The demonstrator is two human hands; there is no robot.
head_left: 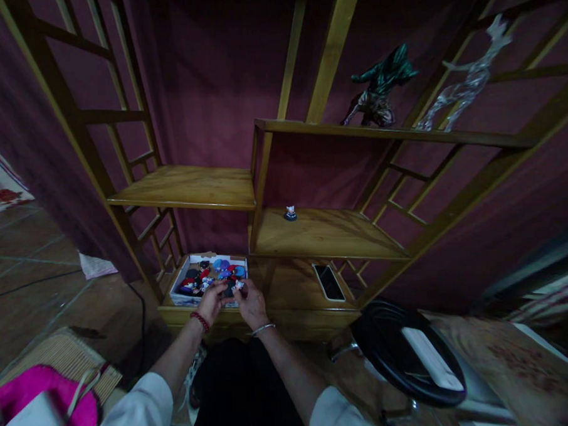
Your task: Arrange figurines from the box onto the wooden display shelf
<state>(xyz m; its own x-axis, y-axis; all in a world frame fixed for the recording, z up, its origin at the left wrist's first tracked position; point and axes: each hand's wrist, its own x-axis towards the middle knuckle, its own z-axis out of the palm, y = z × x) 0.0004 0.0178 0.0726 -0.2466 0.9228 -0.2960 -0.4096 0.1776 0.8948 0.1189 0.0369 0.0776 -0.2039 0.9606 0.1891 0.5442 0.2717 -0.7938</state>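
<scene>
Both hands are together over the front edge of a shallow white box filled with small colourful figurines. My left hand, with a red bead bracelet, pinches a dark round base. A small white figurine is between the fingertips of my right hand, which wears a silver bangle. The figurine and the base are touching or very close; I cannot tell whether they are joined. A similar white figurine stands upright on a dark base on the middle shelf.
The wooden shelf unit has stepped boards and lattice sides. A phone lies on the lowest board. A green-and-brown statue and a clear deer figure stand on the upper right shelf. A black stool stands at right.
</scene>
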